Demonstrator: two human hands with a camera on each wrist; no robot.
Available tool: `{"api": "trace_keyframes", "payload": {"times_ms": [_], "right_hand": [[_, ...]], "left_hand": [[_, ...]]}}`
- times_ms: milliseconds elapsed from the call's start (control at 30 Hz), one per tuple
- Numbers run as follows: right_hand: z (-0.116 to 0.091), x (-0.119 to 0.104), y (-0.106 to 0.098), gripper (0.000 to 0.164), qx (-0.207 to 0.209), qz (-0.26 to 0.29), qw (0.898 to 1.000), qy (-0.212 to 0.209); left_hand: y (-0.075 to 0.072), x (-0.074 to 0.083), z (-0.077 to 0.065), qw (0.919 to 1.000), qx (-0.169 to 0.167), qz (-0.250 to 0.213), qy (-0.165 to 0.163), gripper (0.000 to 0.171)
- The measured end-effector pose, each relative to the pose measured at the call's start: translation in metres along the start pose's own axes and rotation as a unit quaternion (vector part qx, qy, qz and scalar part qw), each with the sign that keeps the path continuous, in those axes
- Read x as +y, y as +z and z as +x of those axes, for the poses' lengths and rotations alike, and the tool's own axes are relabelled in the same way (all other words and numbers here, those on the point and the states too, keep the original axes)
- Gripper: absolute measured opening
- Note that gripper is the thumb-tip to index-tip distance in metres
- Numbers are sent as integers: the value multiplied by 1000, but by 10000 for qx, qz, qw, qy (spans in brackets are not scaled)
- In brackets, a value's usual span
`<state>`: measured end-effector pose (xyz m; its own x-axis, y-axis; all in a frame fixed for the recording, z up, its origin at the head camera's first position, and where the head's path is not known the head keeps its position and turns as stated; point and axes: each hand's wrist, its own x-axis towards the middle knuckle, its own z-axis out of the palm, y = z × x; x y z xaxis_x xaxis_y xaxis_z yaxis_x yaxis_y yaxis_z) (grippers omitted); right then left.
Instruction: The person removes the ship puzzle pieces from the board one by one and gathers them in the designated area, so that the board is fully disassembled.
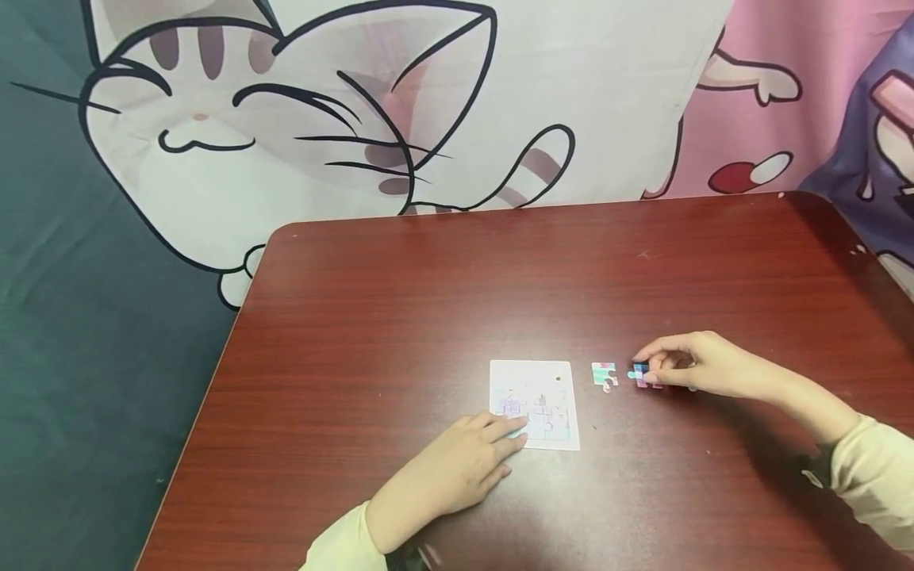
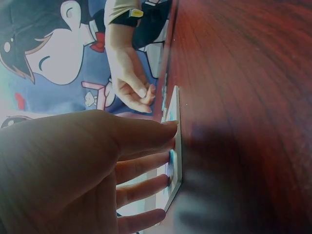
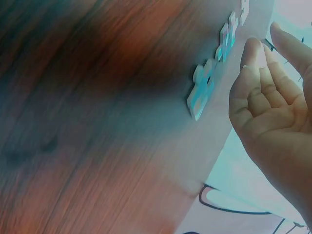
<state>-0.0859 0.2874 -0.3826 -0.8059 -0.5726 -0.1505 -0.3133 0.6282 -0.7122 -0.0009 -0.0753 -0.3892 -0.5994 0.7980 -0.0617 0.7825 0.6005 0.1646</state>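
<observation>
A white square puzzle board (image 1: 524,373) with a pale, partly assembled picture lies flat on the table. My left hand (image 1: 460,460) rests its spread fingertips on the board's lower left; the left wrist view shows those fingers extended along the board (image 2: 178,163). My right hand (image 1: 707,366) hovers low over loose jigsaw pieces, its fingers loosely bent. Nothing shows between thumb and fingers in the right wrist view. A blue and pink piece (image 1: 640,376) lies under its fingertips, and another piece (image 3: 201,90) lies below the palm, mostly hidden in the head view.
A pale green and pink jigsaw piece (image 1: 603,374) lies between the board and my right hand. The dark red wooden table (image 1: 400,317) reaches back to a cloth (image 1: 607,95) printed with cartoon figures. A green cloth (image 1: 93,357) hangs at the left.
</observation>
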Motion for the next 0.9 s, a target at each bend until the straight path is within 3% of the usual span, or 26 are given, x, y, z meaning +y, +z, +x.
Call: {"api": "trace_keyframes", "payload": {"times_ms": [200, 400, 900], "right_hand": [[6, -9, 10, 24, 89, 25, 9985, -542], [19, -35, 27, 24, 232, -139, 9950, -956], [59, -78, 58, 24, -283, -39, 9880, -1519]], "left_hand": [[1, 2, -2, 10000, 62, 31, 6, 40], [2, 1, -2, 9996, 257, 116, 72, 37], [2, -1, -3, 9997, 191, 129, 81, 37]]}}
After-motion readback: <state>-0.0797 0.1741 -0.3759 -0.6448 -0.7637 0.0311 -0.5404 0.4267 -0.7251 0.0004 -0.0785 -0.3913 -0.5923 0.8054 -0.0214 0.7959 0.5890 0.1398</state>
